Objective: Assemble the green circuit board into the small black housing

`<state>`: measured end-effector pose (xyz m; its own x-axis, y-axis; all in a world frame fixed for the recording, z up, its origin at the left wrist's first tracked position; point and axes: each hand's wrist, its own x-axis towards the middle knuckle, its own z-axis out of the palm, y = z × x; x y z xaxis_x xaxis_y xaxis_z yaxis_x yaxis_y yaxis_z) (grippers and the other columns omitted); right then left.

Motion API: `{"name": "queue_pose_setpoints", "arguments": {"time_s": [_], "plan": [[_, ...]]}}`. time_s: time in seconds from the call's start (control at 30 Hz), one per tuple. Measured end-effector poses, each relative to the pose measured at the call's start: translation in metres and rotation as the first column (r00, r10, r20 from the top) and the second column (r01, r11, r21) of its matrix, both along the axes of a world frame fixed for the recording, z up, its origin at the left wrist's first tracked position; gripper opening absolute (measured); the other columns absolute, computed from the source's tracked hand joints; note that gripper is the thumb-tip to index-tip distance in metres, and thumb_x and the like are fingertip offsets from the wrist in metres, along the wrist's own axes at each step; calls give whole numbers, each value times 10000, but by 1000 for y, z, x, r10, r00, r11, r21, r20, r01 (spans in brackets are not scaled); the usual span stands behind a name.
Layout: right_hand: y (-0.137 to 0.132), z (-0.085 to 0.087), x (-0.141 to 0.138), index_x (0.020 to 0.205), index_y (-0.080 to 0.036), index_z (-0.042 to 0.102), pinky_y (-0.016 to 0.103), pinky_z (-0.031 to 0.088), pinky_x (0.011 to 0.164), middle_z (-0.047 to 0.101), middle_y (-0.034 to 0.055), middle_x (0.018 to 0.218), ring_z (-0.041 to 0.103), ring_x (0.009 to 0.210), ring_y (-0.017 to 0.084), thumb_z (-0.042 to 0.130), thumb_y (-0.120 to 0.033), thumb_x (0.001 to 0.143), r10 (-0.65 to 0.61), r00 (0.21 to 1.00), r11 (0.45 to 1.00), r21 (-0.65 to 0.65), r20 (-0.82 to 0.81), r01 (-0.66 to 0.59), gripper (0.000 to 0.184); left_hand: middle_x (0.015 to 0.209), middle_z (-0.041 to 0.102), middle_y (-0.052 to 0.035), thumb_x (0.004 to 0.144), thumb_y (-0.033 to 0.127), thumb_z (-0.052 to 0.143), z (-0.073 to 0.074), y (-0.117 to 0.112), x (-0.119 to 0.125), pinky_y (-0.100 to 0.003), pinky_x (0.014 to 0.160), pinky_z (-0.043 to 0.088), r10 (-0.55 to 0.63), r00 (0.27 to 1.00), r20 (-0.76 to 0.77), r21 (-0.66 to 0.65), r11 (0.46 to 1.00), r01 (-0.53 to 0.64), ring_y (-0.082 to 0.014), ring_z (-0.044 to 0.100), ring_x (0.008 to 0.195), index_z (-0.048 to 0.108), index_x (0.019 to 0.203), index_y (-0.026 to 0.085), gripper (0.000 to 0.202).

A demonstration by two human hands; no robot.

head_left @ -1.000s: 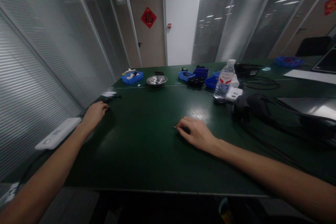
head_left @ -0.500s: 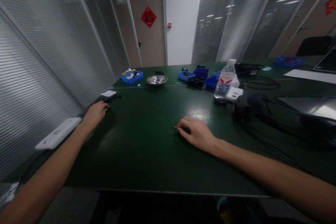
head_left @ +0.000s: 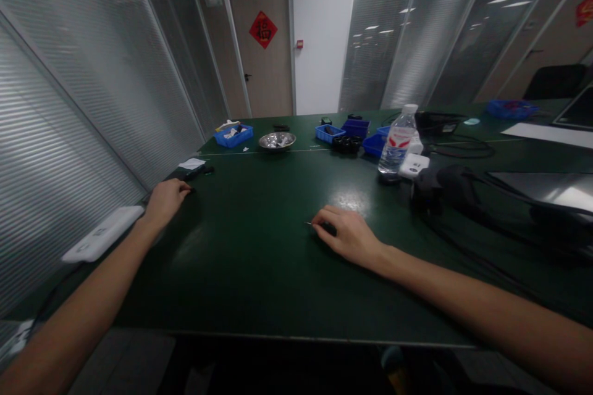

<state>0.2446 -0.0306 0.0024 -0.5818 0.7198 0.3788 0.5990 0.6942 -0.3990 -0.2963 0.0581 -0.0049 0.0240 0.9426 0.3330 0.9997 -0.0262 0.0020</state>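
Observation:
At the table's left side, my left hand (head_left: pixel 167 202) is closed, its fingertips pinched on a small dark thing (head_left: pixel 192 190) that I cannot make out. My right hand (head_left: pixel 347 232) rests on the dark green table (head_left: pixel 259 259) near the middle. Its thumb and forefinger pinch a thin metal piece (head_left: pixel 308 223), whose short bright tip sticks out to the left. Just beyond my left hand lie a white paper (head_left: pixel 191 163) and a few small black items (head_left: pixel 208 170).
A metal bowl (head_left: pixel 277 141) and a blue basket (head_left: pixel 234 136) stand at the back. To the right are a water bottle (head_left: pixel 398 142), a white device (head_left: pixel 414 166) and black headphones (head_left: pixel 456 188). A white power strip (head_left: pixel 104 233) lies by my left forearm.
The fingers of my left hand have drawn together into a pinch, with a small dark thing at their tips. My right hand has stayed in place.

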Motion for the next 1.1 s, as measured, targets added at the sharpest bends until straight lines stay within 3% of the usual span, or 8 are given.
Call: {"name": "queue_pose_setpoints", "arguments": {"time_s": [0.37,0.8,0.87,0.97,1.03,1.1], "plan": [[1,1,0,1024,-213,672,294,474,727,685,32,1004,643,821,161,577,-261,988,1,1000,1000,3,8,-1,112,1149,747,-153,903,292,516,6,-3,12,-416,943,515,57,997,-57,-34,998,-59,-342,680,1068,778,1103,152,359],[-1,4,-1,1031,-205,688,292,479,725,688,43,1001,641,816,157,567,-264,993,2,1000,1000,1,10,-2,139,1127,755,-136,906,270,531,14,-4,19,-404,933,523,52,999,8,-85,995,-51,-320,690,1039,778,1100,158,333],[0,3,-1,1034,-207,687,289,475,712,687,42,1001,640,808,155,567,-273,994,3,1000,1000,-3,13,-3,143,1138,746,-116,916,298,548,17,-7,35,-390,934,520,-29,998,62,-101,994,35,-300,684,1048,779,1092,176,314],[1,2,-2,1026,-210,687,288,459,688,687,40,990,637,795,157,574,-275,989,-8,1000,1000,4,25,8,135,1123,725,-90,941,330,562,23,-20,86,-395,932,517,-256,942,215,-124,950,286,-273,674,1029,771,1107,197,298],[0,2,-3,1025,-213,687,287,450,680,686,40,987,635,789,158,582,-267,982,-11,999,1000,11,34,11,126,1115,707,-70,962,324,569,26,-34,134,-384,904,527,-398,853,338,-138,875,463,-247,668,1015,757,1129,230,269],[0,2,-3,1032,-215,686,286,449,689,685,42,994,636,798,159,585,-261,979,-4,999,1000,15,35,3,122,1107,693,-66,965,286,595,29,-51,184,-357,875,533,-543,716,440,-126,751,648,-219,664,998,758,1101,235,218]]}}
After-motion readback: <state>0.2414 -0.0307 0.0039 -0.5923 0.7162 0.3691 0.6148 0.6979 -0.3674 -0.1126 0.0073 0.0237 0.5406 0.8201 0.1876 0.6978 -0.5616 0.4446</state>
